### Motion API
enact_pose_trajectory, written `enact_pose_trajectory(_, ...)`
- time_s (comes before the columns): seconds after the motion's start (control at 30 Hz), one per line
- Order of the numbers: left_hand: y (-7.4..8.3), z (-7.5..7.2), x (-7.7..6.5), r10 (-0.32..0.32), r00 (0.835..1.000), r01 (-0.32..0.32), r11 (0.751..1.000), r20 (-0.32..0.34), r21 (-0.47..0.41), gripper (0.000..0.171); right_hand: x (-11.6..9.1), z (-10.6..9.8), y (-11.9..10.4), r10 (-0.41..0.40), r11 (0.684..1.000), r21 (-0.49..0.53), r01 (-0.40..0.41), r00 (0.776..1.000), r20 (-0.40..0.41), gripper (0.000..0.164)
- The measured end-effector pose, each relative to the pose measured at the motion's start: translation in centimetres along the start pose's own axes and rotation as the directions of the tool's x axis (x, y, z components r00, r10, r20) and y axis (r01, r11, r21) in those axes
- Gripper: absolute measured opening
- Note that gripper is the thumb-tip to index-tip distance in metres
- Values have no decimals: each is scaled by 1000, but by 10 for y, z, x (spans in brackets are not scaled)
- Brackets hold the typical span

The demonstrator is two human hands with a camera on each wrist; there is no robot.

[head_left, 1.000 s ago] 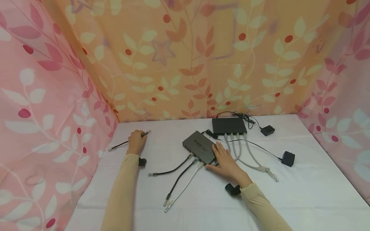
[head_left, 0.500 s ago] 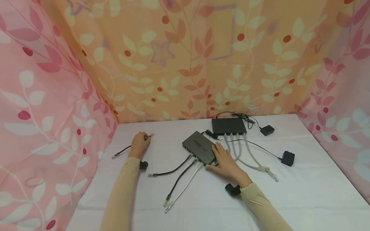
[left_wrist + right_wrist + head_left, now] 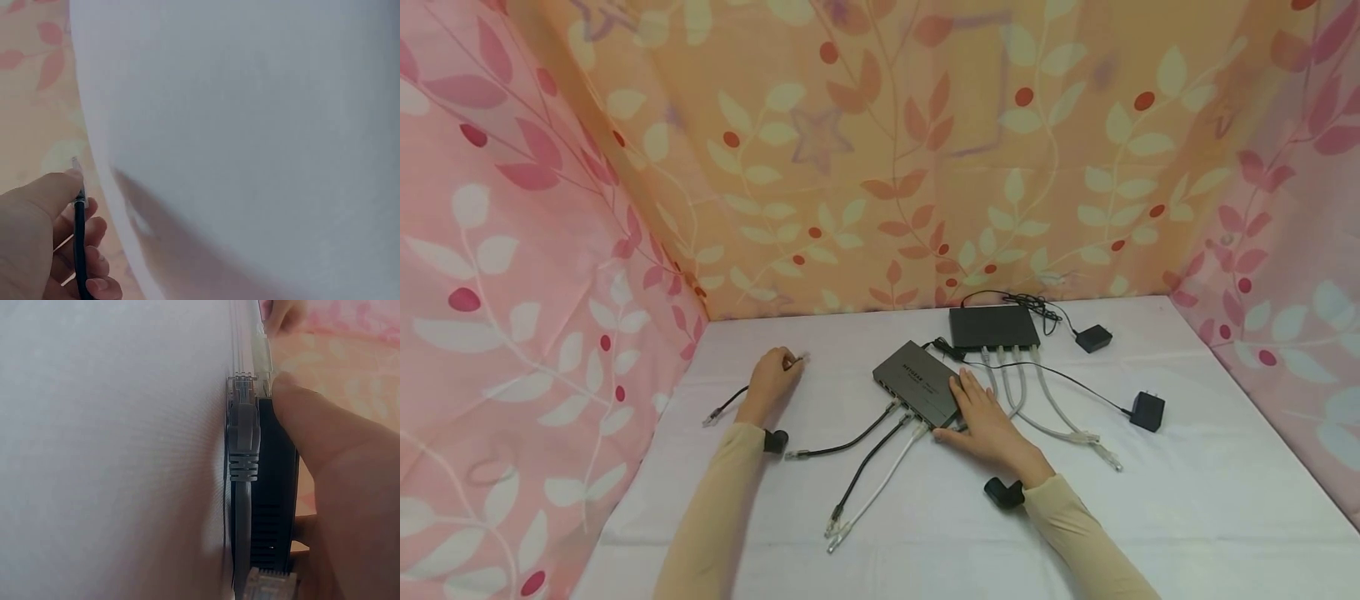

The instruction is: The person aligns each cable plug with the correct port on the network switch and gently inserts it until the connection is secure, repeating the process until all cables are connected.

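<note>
My left hand (image 3: 767,383) pinches a short black network cable (image 3: 728,406) close to its clear plug, at the left of the table. In the left wrist view, thumb and fingers hold the cable (image 3: 79,250) just below the plug, while its black length runs down past the curled fingers. My right hand (image 3: 988,425) rests on the right end of a grey Netgear network switch (image 3: 913,379), fingers laid over its top. Two black cables (image 3: 850,442) and a white one (image 3: 883,479) are plugged into its front. The right wrist view shows the switch's vented side (image 3: 278,475) beside a grey cable plug (image 3: 244,419).
Behind stands a second black switch (image 3: 995,326) with several grey cables (image 3: 1051,417) fanning forward. Two power adapters (image 3: 1147,412) lie at the right, their thin cords trailing across the white table (image 3: 1187,517). Patterned curtains (image 3: 850,208) enclose the back and sides.
My left hand has moved a little right and toward me, drawing the black cable along with it. The right hand and the grey switch stay in place.
</note>
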State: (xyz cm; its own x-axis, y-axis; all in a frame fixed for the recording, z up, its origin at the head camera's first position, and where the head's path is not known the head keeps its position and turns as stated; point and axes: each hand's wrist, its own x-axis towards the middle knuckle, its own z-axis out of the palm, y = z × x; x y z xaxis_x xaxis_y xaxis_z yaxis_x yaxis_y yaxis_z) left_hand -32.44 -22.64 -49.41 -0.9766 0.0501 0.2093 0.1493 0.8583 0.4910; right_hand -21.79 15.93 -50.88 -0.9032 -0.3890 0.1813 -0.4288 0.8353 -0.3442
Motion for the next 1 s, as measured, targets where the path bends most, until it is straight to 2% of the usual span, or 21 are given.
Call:
enact_pose_trajectory(0.4,28,1,-14,17,996,-15,1000,87,-23,22,1,2,1,3,1000,-1,-3,1000,0,93)
enact_pose_trajectory(0.7,48,-2,-27,82,988,-82,997,128,-6,18,0,2,2,-15,1000,5,15,1000,-26,93)
enact_pose_trajectory(1.0,67,5,-33,99,982,-103,994,163,19,15,0,2,2,-15,1000,13,15,1000,-16,93)
